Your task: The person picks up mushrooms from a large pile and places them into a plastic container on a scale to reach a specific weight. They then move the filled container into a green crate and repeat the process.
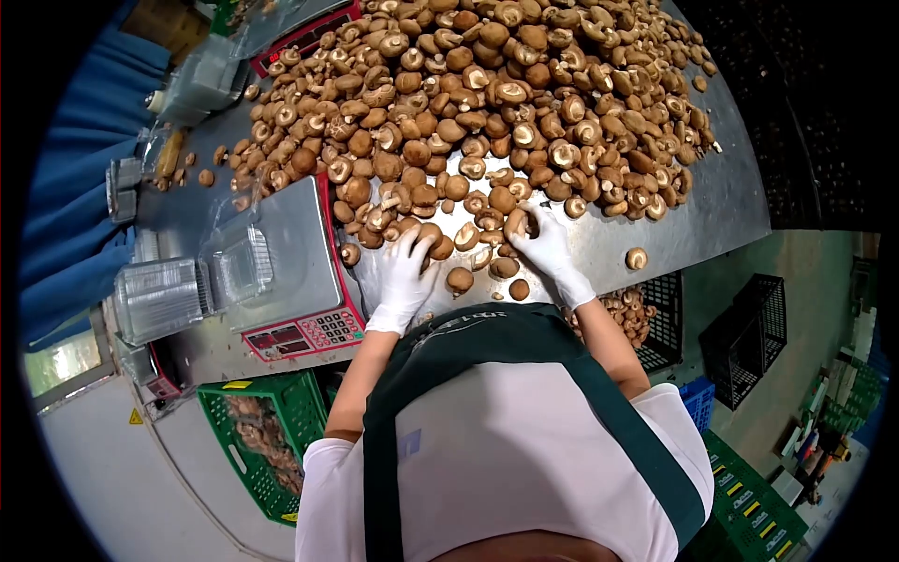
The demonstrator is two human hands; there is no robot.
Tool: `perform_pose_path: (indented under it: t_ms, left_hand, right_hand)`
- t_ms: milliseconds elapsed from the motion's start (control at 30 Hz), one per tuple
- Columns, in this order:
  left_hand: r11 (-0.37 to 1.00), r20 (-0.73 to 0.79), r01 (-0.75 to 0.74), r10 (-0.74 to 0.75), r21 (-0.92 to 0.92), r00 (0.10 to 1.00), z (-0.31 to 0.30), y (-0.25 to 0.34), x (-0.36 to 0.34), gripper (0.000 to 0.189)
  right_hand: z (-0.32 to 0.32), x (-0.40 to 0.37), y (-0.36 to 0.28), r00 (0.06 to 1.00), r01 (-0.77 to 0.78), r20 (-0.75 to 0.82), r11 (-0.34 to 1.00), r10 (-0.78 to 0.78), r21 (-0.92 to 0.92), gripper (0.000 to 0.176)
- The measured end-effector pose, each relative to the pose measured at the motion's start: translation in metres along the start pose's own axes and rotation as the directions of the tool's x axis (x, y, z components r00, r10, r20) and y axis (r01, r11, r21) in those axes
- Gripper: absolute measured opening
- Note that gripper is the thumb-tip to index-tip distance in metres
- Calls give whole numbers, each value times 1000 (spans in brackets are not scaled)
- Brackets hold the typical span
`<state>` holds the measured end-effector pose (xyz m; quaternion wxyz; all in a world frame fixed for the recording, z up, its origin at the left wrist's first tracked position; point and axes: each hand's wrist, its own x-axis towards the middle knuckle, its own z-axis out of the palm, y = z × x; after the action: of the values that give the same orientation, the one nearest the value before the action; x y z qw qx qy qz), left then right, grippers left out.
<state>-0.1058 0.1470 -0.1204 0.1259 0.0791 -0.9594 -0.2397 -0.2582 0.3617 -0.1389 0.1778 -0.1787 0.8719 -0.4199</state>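
Note:
My left hand (403, 279), in a white glove, is curled against a brown shiitake mushroom (431, 232) at the near edge of the heap. Its fingers partly hide what they grip. The gloved right hand (548, 247) has thumb and fingers around another shiitake mushroom (515, 223). Between both hands, several loose mushrooms lie on the metal table (599, 253), some with pale stems up. Closer to my apron are a round mushroom cap (459, 280) and a smaller one (519, 289). Beyond my hands spreads a large mushroom heap (487, 94).
A red scale (300, 335) stands at left, with clear plastic boxes (159, 300) beside and on it. Another scale (304, 37) is at the far left. Below the table are a green crate (314, 403) of mushrooms and black crates (744, 332). One mushroom (637, 258) lies apart at right.

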Motion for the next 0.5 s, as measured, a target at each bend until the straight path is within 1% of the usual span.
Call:
perform_pose_path:
  t_ms: [33,67,100,133,167,200,233,267,300,333,367,400,433,467,500]
  left_hand:
    - [1000,-6,-2,2,-7,1000,-4,-3,-6,42]
    - [1000,-11,-3,3,-14,1000,-9,-7,-12,36]
    - [999,-28,-2,1,-39,1000,-14,-8,-16,29]
    - [999,-21,5,-6,-54,1000,-18,-11,-23,30]
    - [995,-51,65,-68,-71,996,-21,-8,-31,30]
    - [988,-80,121,-129,-92,988,-23,-5,-40,31]
    - [977,-83,175,-185,-118,979,-24,-4,-49,32]
    - [976,-83,194,-202,-96,976,-25,-4,-59,33]
    - [976,-65,215,-217,-31,974,-24,-2,-69,33]
    - [971,-47,237,-235,36,971,-22,-1,-76,34]
    - [972,-44,233,-232,31,972,-17,-1,-78,34]
    - [960,-38,275,-274,47,961,-13,1,-80,32]
    - [946,-34,318,-316,65,948,-9,1,-82,29]
    - [946,-34,318,-317,66,948,-2,-4,-83,29]
    - [945,-57,326,-325,-8,944,7,-12,-80,25]
  right_hand:
    - [-8,-2,-3,994,-97,67,957,82,274,54]
    - [-10,-4,-1,990,-137,87,814,107,565,50]
    - [-16,-2,8,982,-188,147,665,119,723,51]
    - [-24,-2,12,971,-237,205,483,119,843,52]
    - [-31,-5,13,959,-280,237,390,155,877,54]
    - [-37,-9,13,958,-281,261,215,118,935,54]
    - [-38,-9,17,950,-292,280,77,136,953,55]
    - [-39,-9,21,942,-294,300,-62,150,954,56]
    - [-41,-10,21,944,-286,292,-60,156,956,56]
    - [-43,-11,20,951,-279,289,-103,111,955,48]
    - [-43,-11,18,956,-274,286,-147,65,951,41]
    - [-41,-9,16,957,-271,283,-146,69,951,41]
    - [-37,-5,14,937,-274,268,-7,225,962,36]
    - [-33,-1,11,900,-294,229,131,370,947,31]
    - [-28,2,12,926,-294,181,331,332,897,25]
